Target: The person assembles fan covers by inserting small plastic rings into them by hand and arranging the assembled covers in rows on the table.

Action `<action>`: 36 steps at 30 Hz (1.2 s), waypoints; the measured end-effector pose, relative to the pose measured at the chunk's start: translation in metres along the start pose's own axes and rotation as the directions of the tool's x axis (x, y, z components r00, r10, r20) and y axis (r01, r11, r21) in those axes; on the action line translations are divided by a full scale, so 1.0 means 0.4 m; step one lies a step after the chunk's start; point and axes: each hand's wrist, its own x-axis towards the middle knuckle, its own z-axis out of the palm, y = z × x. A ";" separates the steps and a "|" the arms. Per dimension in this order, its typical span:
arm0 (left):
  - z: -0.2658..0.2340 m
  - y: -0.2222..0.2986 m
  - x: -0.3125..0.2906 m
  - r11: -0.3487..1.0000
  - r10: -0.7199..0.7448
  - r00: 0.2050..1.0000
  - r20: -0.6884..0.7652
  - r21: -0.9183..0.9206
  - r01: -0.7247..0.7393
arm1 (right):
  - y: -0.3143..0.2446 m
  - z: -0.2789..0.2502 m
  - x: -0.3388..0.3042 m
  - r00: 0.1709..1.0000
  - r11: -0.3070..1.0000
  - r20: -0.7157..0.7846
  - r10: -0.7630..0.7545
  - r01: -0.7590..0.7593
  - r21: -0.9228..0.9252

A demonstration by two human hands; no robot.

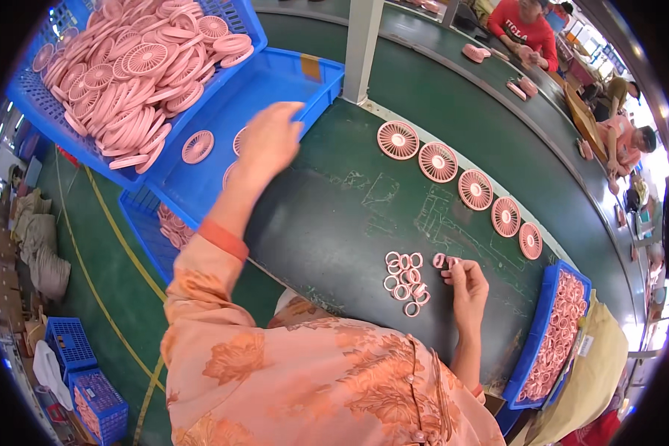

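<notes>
My left hand (270, 141) is over the blue tray (320, 85), its fingers smeared by motion, so I cannot tell whether they hold anything. In that tray lie a few round pink slatted fan grilles (198, 147), partly hidden by my hand and forearm. On the dark green tabletop, my right hand (469, 288) is closed in a pinch on a small pink ring (453, 262). Another pink ring (439, 260) shows right beside its fingertips. A loose cluster of pink rings (411, 276) lies just left of that hand. Several grilles (438, 162) stand in a curved row along the table's far edge.
A blue crate (249, 22) heaped with pink grilles rises at the upper left. At the right stands a blue bin (550, 286) full of small pink rings. A grey post (363, 52) stands at the far table edge. Beyond runs a green conveyor (453, 78), with other people seated along it.
</notes>
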 end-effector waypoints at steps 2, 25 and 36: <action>-0.022 -0.115 0.013 0.977 -0.164 0.979 0.121 0.157 0.144 | -0.019 0.011 0.000 0.997 0.998 -0.048 0.060 -0.059 0.019; 0.057 0.211 -0.176 0.219 -0.115 0.925 0.362 -0.899 0.379 | -0.098 0.096 -0.007 0.951 0.762 0.310 0.017 -0.213 0.611; 0.156 0.343 -0.302 -0.273 0.012 0.744 0.668 -0.714 0.645 | -0.135 0.139 -0.019 0.985 0.941 0.156 -0.075 0.018 0.338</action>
